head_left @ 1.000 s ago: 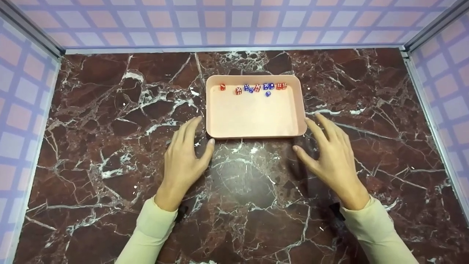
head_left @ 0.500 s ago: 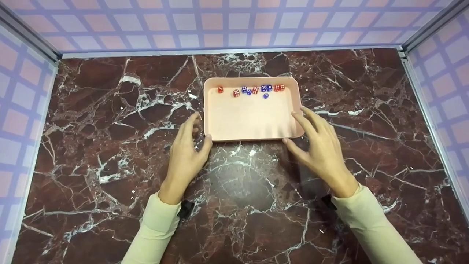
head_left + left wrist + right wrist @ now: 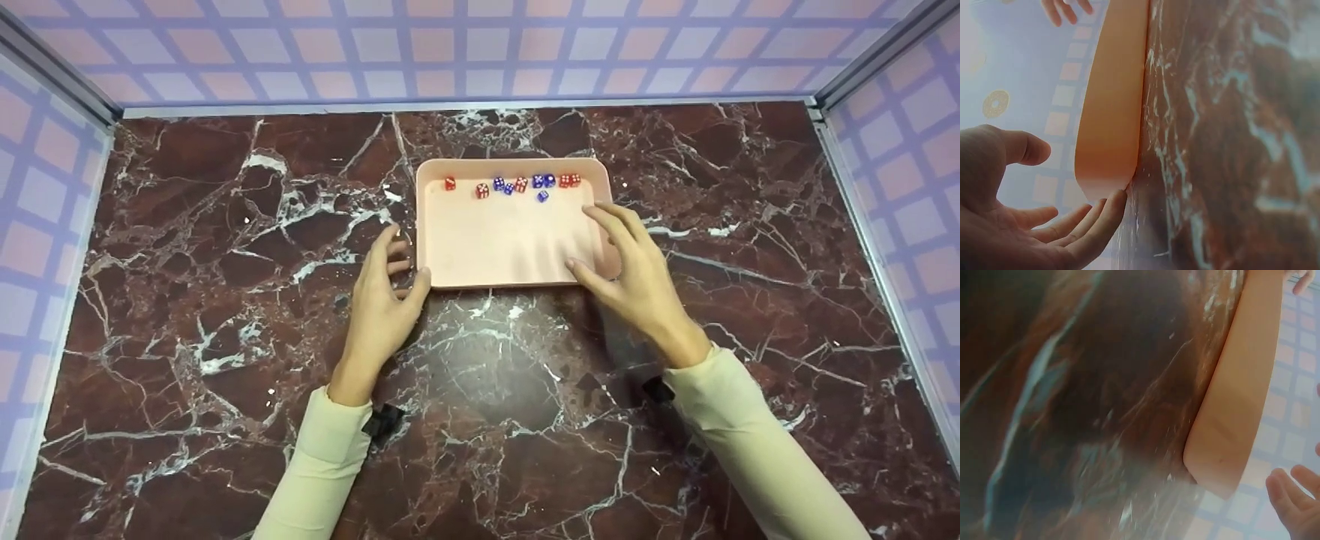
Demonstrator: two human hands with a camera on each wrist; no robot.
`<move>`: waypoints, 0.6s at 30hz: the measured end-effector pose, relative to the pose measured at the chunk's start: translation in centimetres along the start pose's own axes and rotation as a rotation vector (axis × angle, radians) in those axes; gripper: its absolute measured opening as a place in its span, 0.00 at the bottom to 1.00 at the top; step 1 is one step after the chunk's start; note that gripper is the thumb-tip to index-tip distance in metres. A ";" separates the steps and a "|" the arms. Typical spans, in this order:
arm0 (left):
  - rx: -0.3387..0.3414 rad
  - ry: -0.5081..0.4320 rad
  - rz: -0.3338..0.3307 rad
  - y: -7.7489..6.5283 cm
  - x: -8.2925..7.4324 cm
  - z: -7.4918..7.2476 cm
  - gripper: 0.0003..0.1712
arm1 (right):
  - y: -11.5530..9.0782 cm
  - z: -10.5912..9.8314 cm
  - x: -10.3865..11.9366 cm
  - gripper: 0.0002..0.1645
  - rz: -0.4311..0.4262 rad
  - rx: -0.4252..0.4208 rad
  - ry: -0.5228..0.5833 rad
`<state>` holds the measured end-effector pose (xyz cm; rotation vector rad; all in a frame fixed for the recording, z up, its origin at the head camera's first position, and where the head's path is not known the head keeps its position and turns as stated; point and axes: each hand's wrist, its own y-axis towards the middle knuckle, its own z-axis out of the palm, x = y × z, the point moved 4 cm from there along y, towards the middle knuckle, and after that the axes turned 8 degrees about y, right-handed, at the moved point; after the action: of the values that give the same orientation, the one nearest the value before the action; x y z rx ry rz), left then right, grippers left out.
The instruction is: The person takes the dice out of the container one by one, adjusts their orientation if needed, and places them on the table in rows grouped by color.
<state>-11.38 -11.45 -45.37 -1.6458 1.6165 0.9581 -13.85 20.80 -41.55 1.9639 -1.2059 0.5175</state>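
A shallow peach-coloured tray (image 3: 480, 277) sits on the marbled table, with red dice (image 3: 482, 191) and blue dice (image 3: 543, 196) strewn along its far side. My left hand (image 3: 385, 300) stays at the tray's near left corner, its fingers relaxed and slightly bent; in the left wrist view the fingertips (image 3: 1114, 205) are right at the tray's outer corner. Over the tray's right side hovers my right hand (image 3: 634, 266), fingers spread and holding nothing. The right wrist view catches only part of that hand (image 3: 1300, 500), above the tray wall (image 3: 1233, 399).
The dark red marbled table (image 3: 225, 300) reaches all around the tray. Checkered panels (image 3: 480, 52) close it in at the back and on both sides. A black wrist strap (image 3: 384, 421) shows at the left cuff.
My right hand has moved left and forward, from outside the tray's right edge to over its interior. The left hand has stayed by the corner, its fingers a little more spread. The dice look unmoved.
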 end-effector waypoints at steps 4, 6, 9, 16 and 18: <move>0.016 -0.031 -0.035 0.2 0.1 0.0 0.43 | 0.9 0.6 -0.6 0.41 0.071 0.012 0.079; 0.026 -0.046 -0.040 0.2 0.1 0.2 0.42 | 1.3 0.9 -1.0 0.41 0.109 0.021 0.095; 0.042 -0.069 -0.032 0.3 0.1 0.7 0.41 | 1.8 1.2 -1.6 0.42 0.174 0.037 0.114; 0.079 -0.065 -0.018 0.2 0.3 0.9 0.41 | 2.9 1.8 -2.7 0.42 0.297 0.091 0.105; 0.086 -0.072 -0.034 0.1 0.5 0.7 0.41 | 3.3 1.9 -2.7 0.42 0.313 0.098 0.118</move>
<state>-11.54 -11.17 -46.14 -1.5588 1.5556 0.9070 -18.13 19.99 -43.25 1.8032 -1.4430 0.8539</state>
